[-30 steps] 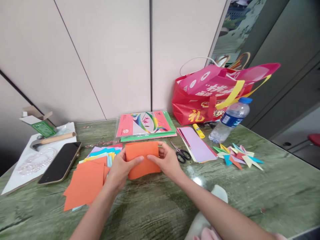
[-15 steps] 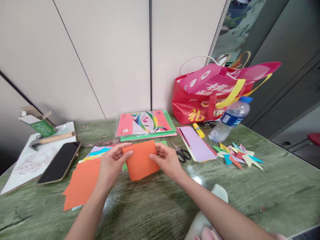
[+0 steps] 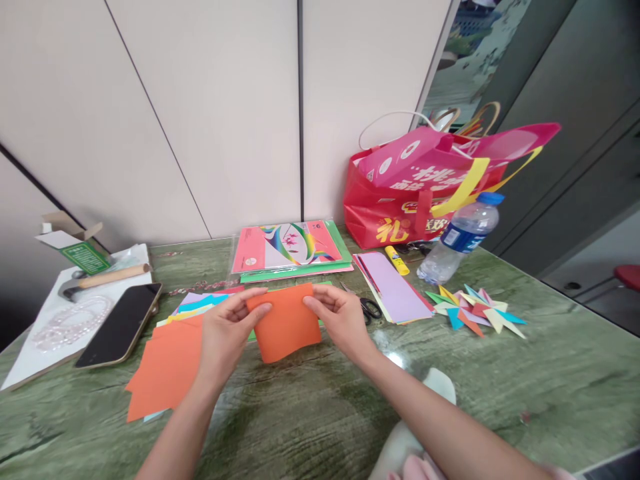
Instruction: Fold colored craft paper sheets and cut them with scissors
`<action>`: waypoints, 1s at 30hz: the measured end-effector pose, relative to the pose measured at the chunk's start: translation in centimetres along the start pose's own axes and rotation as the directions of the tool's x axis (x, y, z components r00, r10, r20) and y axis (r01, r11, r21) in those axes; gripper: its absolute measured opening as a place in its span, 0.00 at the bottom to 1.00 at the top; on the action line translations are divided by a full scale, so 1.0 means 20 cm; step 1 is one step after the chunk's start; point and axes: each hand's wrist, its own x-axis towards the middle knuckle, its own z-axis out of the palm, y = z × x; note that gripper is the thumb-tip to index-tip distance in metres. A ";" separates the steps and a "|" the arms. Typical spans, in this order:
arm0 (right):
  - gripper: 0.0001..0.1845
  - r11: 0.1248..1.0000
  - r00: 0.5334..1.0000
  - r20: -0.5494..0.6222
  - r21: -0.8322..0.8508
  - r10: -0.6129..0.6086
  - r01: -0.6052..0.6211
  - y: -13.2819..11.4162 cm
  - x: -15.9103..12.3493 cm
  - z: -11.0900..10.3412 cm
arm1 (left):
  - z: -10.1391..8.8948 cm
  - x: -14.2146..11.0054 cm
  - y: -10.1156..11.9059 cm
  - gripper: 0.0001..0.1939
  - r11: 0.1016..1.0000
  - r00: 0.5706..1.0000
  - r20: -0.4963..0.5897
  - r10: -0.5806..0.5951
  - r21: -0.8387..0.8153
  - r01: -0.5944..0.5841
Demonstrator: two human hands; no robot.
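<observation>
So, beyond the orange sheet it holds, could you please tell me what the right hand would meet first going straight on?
Probably the pink packet, ahead and leftward; depth around the right hand is unclear, so it might brush the green paper first.

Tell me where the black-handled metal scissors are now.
In the head view, the black-handled metal scissors lie right of centre, partly hidden by the right hand, left of the long lilac paper.
</observation>
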 end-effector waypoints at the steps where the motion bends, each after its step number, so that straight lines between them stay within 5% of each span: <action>1: 0.11 1.000 1.000 0.002 0.000 -0.001 0.001 0.00 0.00 0.00 | 0.00 0.00 0.00 0.14 1.000 1.000 -0.004 -0.003 0.004 0.003; 30: 0.11 0.999 0.999 -0.009 0.009 0.040 -0.040 0.00 0.00 0.00 | 0.01 0.00 -0.01 0.14 0.999 0.999 -0.042 -0.002 0.034 0.004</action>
